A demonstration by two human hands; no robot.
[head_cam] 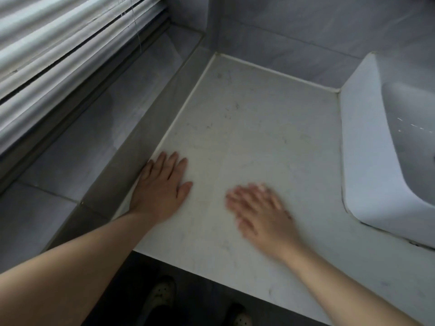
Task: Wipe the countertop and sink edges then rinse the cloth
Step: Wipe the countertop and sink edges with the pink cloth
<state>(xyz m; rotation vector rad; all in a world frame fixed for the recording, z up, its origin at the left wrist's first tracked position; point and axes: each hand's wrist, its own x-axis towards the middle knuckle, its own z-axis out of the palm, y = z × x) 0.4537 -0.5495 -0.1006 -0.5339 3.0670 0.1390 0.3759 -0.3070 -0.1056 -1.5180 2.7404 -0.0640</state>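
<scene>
A pale marbled countertop fills the middle of the view, with faint dark specks on it. My left hand lies flat on its left edge, fingers straight, against the raised ledge. My right hand is flat over the counter near the front, fingers straight and blurred. Neither hand holds anything. A white vessel sink stands on the counter at the right, its basin partly out of frame. No cloth is in view.
A grey stone window ledge runs along the left, one step above the counter, under closed white blinds. Grey tiled walls close the back corner. Below the counter's front edge are my two shoes on a dark floor.
</scene>
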